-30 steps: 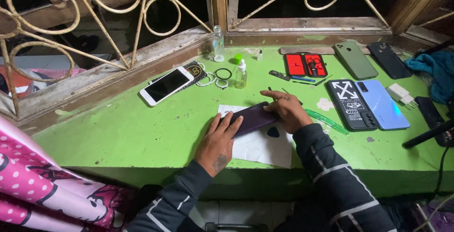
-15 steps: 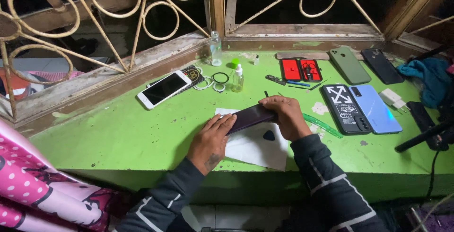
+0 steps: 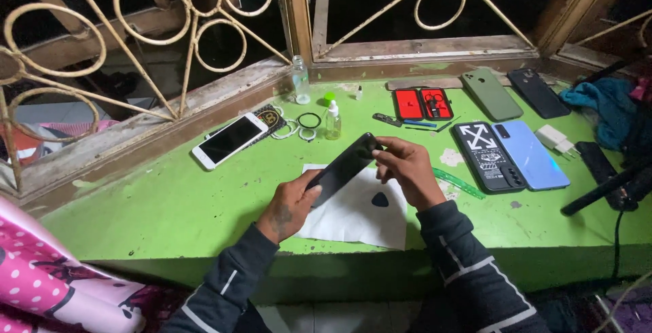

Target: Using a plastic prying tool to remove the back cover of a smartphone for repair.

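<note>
Dark phone [image 3: 343, 167] is lifted above the white sheet [image 3: 353, 214], left hand [image 3: 288, 205] gripping its lower end, right hand [image 3: 404, 168] pinching the upper edge. Advisable: steady support, even pressure along the edge. Black pick [image 3: 380, 199] lies below; small bottle [image 3: 332, 119] stands close behind.

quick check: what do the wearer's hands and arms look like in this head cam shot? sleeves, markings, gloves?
No gloves: both hands are bare. The left hand has a dark tattoo-like mark on its back. Both arms wear long dark sleeves with snug cuffs at the wrists. The left sleeve has a short pale stripe; the right sleeve has thin pale lines across the forearm. The right hand shows no rings or watch.
</note>
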